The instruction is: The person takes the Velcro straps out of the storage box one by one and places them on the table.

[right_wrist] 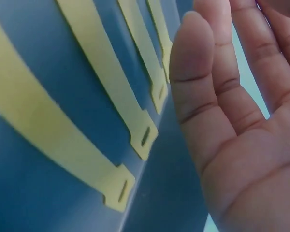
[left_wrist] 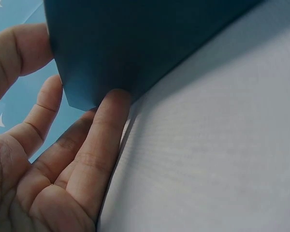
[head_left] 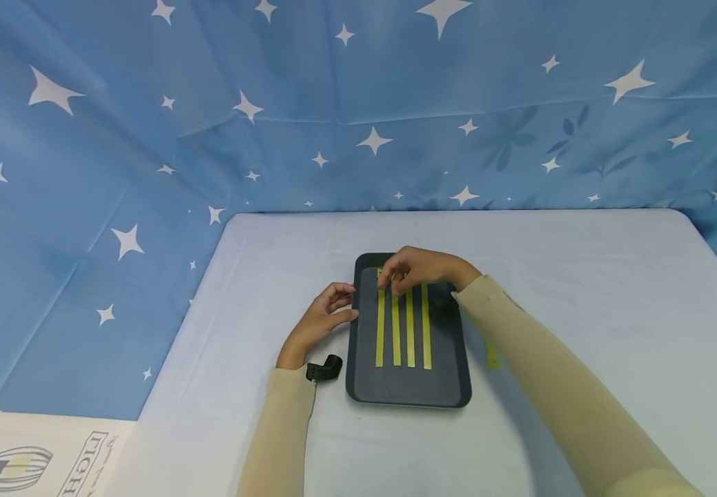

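A dark grey tray [head_left: 367, 386] lies lengthwise on the table. Several yellow cable straps [head_left: 426, 331] with slotted ends [right_wrist: 144, 140] lie side by side in it. My left hand [head_left: 323, 314] is at the tray's left edge; in the left wrist view its fingertips touch the tray's outer wall [left_wrist: 111, 48]. Above the far ends of the straps hovers my right hand [head_left: 423, 266], its fingers loosely bent. The right wrist view shows nothing held against its visible fingers [right_wrist: 193, 58]. This hand hides part of the tray's far right side.
Another yellow strap piece [head_left: 492, 355] lies on the white table [head_left: 582, 290] right of the tray, partly under my right forearm. A black wrist band [head_left: 325, 368] is on my left wrist. Blue star-patterned cloth [head_left: 308, 83] hangs behind and to the left.
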A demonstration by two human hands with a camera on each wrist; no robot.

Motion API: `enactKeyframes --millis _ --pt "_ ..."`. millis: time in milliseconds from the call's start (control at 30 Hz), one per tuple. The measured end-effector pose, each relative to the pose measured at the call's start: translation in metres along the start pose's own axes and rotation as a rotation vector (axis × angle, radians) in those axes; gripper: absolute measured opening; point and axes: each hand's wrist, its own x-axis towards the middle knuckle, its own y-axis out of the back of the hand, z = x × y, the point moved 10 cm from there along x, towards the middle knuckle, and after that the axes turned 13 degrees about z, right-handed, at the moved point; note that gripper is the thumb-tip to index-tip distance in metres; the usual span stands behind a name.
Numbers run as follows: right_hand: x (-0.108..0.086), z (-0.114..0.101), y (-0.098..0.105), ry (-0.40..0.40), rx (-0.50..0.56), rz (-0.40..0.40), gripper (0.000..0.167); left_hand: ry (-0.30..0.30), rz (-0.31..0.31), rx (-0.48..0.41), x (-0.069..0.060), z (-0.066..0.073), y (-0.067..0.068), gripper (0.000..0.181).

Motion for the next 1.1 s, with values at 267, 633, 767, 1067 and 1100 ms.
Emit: enactKeyframes --millis 267,633,767,1067,1100 --pt "0.015 0.006 -0.011 0.007 -0.026 -0.041 0.023 -0.001 0.005 -0.008 0.001 -0.001 0.001 0.050" --pt "0.025 0.013 -0.022 -0.039 -0.036 -0.073 0.021 0.008 0.005 0.004 0.002 -0.005 0.001 0.049" --pt "0.027 0.015 -0.024 -0.047 -0.082 -0.057 0.020 0.004 0.009 0.009 0.003 -0.005 0.001 0.049" --pt "0.034 0.013 -0.026 -0.020 -0.192 -0.002 0.015 0.001 0.014 0.010 0.003 -0.003 0.001 0.048" --pt "0.035 0.013 -0.026 -0.020 -0.195 0.003 0.015 -0.001 0.013 0.008 0.003 -0.003 0.001 0.048"
